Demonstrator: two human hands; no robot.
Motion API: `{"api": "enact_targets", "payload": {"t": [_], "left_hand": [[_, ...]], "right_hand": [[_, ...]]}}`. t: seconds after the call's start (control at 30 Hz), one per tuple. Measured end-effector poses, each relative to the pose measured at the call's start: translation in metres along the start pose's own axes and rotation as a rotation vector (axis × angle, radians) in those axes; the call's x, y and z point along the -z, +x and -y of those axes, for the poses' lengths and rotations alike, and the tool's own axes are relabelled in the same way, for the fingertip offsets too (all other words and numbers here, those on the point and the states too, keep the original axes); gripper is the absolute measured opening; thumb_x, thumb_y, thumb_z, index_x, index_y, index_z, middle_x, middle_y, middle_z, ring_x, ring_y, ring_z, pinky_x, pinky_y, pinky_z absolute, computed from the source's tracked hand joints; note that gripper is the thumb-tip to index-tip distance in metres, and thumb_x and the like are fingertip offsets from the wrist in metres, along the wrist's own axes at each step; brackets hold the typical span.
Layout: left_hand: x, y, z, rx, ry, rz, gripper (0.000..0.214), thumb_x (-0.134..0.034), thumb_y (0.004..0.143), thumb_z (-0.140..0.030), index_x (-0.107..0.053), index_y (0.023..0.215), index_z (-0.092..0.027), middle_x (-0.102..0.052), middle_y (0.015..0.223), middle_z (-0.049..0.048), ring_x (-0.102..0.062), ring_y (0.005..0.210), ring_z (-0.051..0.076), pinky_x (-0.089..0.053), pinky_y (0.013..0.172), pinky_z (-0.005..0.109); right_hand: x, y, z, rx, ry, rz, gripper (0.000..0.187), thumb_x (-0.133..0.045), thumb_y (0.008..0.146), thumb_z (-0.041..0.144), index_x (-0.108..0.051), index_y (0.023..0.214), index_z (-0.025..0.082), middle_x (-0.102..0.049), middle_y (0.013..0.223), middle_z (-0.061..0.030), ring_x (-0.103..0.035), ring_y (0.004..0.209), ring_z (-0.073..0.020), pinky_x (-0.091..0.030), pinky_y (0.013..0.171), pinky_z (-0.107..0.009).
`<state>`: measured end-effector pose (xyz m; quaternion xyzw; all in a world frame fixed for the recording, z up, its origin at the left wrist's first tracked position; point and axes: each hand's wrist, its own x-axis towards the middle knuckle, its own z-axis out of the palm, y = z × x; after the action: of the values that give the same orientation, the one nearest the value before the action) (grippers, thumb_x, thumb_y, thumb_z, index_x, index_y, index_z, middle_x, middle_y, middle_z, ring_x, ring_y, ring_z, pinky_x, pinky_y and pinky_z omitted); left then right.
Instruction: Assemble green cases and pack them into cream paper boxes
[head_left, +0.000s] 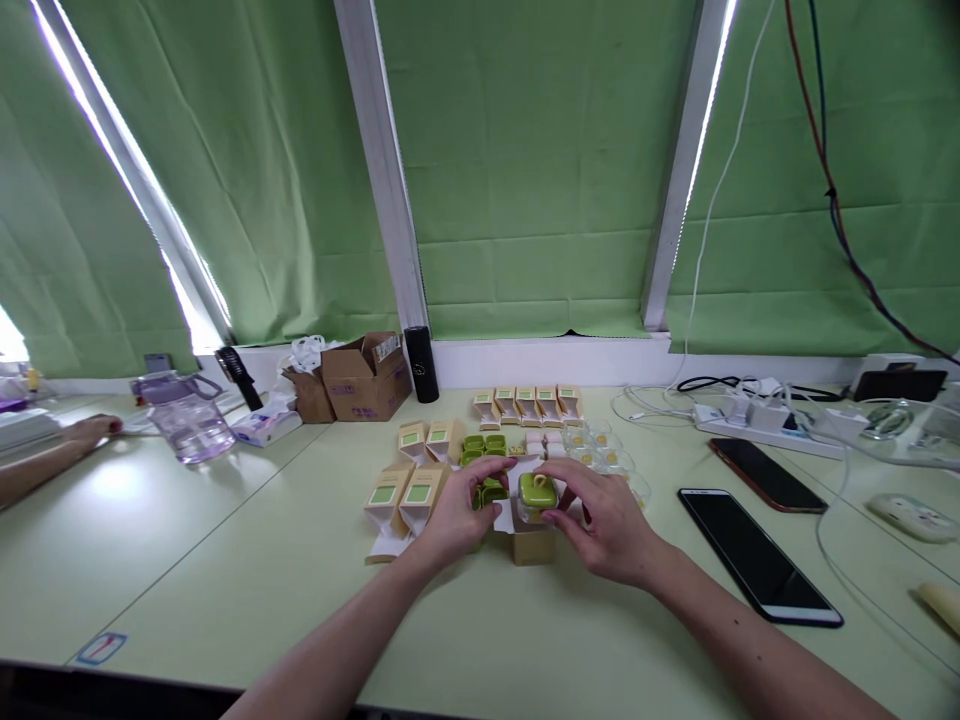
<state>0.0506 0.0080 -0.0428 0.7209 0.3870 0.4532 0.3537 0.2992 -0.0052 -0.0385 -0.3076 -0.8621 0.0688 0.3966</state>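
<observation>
Over the table's middle, my right hand (604, 515) pinches a small clear container with a green looped lid (538, 492) between thumb and fingers. The container is at the mouth of a small brown cardboard box (534, 547) with white inner flaps. My left hand (466, 505) is at the box's left side, thumb and fingertips curled on its opened flaps. Green lids (484, 445) sit behind my left hand, partly hidden by it. Clear containers with yellow spots (600, 447) stand beyond my right hand, beside small pale pink pieces (544, 443).
Several similar boxes stand at the left (384, 495) and in a back row (527, 405). Two phones (757, 550) and a power strip (772, 430) with cables lie right. A water jug (186, 415), carton (367, 378) and black bottle (421, 365) stand left. Another person's hand (94, 430) rests far left.
</observation>
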Motion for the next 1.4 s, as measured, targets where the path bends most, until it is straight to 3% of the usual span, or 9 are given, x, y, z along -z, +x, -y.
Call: {"api": "enact_targets", "payload": {"t": [0.33, 0.53, 0.77, 0.9, 1.0, 1.2, 1.4], "left_hand": [[-0.001, -0.001, 0.000, -0.007, -0.001, -0.010, 0.065, -0.060, 0.066, 0.001, -0.072, 0.127, -0.017, -0.071, 0.117, 0.0113, -0.066, 0.110, 0.025, -0.050, 0.108, 0.045], [-0.002, -0.001, -0.002, -0.008, 0.010, -0.006, 0.065, -0.059, 0.065, 0.000, -0.072, 0.126, -0.018, -0.071, 0.117, 0.0113, -0.066, 0.108, 0.025, -0.053, 0.103, 0.044], [-0.002, 0.000, 0.001, -0.009, -0.022, -0.003, 0.064, -0.061, 0.066, 0.000, -0.073, 0.127, -0.018, -0.070, 0.118, 0.0119, -0.065, 0.112, 0.026, -0.051, 0.106, 0.044], [-0.002, -0.001, 0.001, -0.015, -0.022, -0.003, 0.065, -0.060, 0.067, 0.000, -0.072, 0.128, -0.018, -0.069, 0.119, 0.0121, -0.066, 0.111, 0.026, -0.052, 0.106, 0.045], [-0.002, -0.001, -0.001, -0.017, -0.025, -0.008, 0.064, -0.060, 0.067, 0.000, -0.073, 0.127, -0.018, -0.069, 0.121, 0.0125, -0.066, 0.111, 0.026, -0.052, 0.107, 0.045], [-0.003, 0.000, -0.002, -0.015, -0.024, -0.014, 0.064, -0.062, 0.066, 0.000, -0.074, 0.126, -0.019, -0.071, 0.122, 0.0122, -0.065, 0.116, 0.027, -0.049, 0.110, 0.045], [-0.004, 0.000, -0.001, -0.006, -0.033, -0.010, 0.063, -0.062, 0.066, 0.000, -0.074, 0.125, -0.018, -0.070, 0.119, 0.0124, -0.066, 0.111, 0.026, -0.050, 0.109, 0.045]], "right_hand": [[-0.003, 0.000, 0.006, 0.033, -0.041, 0.084, 0.034, -0.063, 0.089, 0.017, -0.055, 0.121, 0.026, -0.071, 0.122, -0.0098, -0.069, 0.099, -0.0263, -0.055, 0.073, -0.034], [-0.003, 0.001, 0.010, 0.033, -0.032, 0.120, 0.034, -0.063, 0.083, 0.012, -0.055, 0.113, 0.025, -0.070, 0.116, -0.0087, -0.066, 0.100, -0.0280, -0.054, 0.082, -0.040], [-0.005, 0.001, 0.011, 0.049, -0.038, 0.137, 0.031, -0.062, 0.087, 0.013, -0.056, 0.116, 0.025, -0.068, 0.119, -0.0096, -0.063, 0.103, -0.0282, -0.052, 0.084, -0.041], [-0.010, 0.002, 0.010, 0.064, -0.071, 0.115, 0.016, -0.053, 0.098, 0.016, -0.058, 0.111, 0.024, -0.069, 0.114, -0.0087, -0.062, 0.099, -0.0254, -0.051, 0.078, -0.038], [-0.016, 0.001, 0.006, 0.054, -0.082, 0.063, 0.018, -0.045, 0.103, 0.015, -0.060, 0.104, 0.024, -0.070, 0.107, -0.0081, -0.062, 0.095, -0.0233, -0.050, 0.076, -0.036], [-0.025, 0.000, 0.002, -0.029, -0.018, -0.024, 0.014, -0.055, 0.098, 0.014, -0.063, 0.094, 0.024, -0.066, 0.107, -0.0077, -0.063, 0.092, -0.0219, -0.051, 0.073, -0.033], [-0.028, 0.004, 0.001, -0.172, 0.139, 0.008, 0.015, -0.061, 0.093, 0.013, -0.065, 0.082, 0.023, -0.063, 0.094, -0.0043, -0.062, 0.078, -0.0189, -0.050, 0.063, -0.031]]}}
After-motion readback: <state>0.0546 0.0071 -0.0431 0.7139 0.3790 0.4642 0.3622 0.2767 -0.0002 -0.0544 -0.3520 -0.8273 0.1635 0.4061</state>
